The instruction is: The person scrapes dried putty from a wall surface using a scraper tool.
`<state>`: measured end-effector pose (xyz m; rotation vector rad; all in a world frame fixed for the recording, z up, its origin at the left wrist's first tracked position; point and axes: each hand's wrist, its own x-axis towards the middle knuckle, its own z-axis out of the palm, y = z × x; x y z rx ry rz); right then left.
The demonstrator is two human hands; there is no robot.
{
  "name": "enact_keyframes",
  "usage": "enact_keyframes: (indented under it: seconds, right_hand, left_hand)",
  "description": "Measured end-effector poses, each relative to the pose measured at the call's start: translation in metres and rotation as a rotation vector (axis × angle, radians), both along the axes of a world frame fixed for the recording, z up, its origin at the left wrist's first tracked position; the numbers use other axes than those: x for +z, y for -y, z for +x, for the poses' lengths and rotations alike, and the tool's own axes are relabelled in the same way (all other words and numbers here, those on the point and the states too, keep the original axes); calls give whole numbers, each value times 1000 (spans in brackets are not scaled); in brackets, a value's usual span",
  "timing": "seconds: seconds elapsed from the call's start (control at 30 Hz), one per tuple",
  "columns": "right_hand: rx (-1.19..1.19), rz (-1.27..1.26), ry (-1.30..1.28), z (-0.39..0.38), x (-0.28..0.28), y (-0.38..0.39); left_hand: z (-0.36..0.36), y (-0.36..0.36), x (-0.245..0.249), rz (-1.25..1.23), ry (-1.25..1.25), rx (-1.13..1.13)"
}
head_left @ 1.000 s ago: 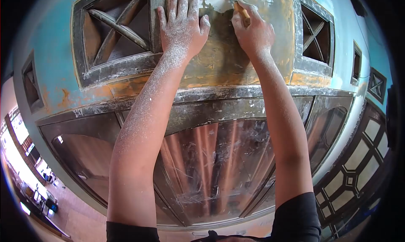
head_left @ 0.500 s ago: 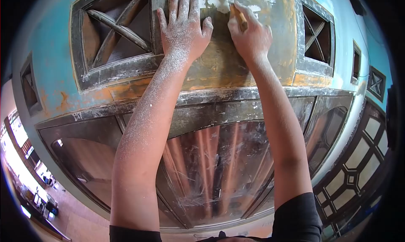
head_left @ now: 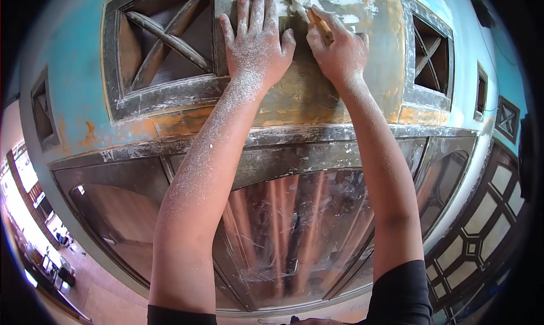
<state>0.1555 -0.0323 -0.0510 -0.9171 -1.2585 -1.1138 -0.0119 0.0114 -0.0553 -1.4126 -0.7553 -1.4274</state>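
My left hand point(head_left: 256, 56) is pressed flat on the wall, fingers spread. White dust coats it and much of the forearm. In my right hand point(head_left: 343, 52) is a putty knife point(head_left: 321, 26) with a wooden handle, its metal blade pointing up and to the left against the wall. The top of the blade runs to the frame's upper edge. Around both hands the wall section point(head_left: 294, 101) is patchy, with worn brown, orange and white areas.
A wooden-framed opening with crossed bars point(head_left: 167, 39) lies left of my hands, another crossed opening point(head_left: 429, 53) right. Below runs a dark, scuffed ledge point(head_left: 317, 133) over glazed panels point(head_left: 294, 228). A patterned dark door point(head_left: 481, 211) stands at right.
The view has shifted slightly, so wall and hands sit a little further right. The putty knife's blade now leans more to the left. My left hand stays flat on the wall.
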Motion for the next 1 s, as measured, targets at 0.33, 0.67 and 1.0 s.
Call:
enact_keyframes:
  seconds: [0.33, 0.67, 1.0]
  right_hand:
    - [-78, 11, 55, -7, 17, 1]
    - [37, -39, 1, -30, 81, 14]
    - [29, -117, 30, -18, 89, 17]
  left_hand:
    - [-1, 2, -1, -9, 3, 17]
    - [0, 3, 2, -2, -4, 20]
    - [-1, 3, 2, 7, 2, 18]
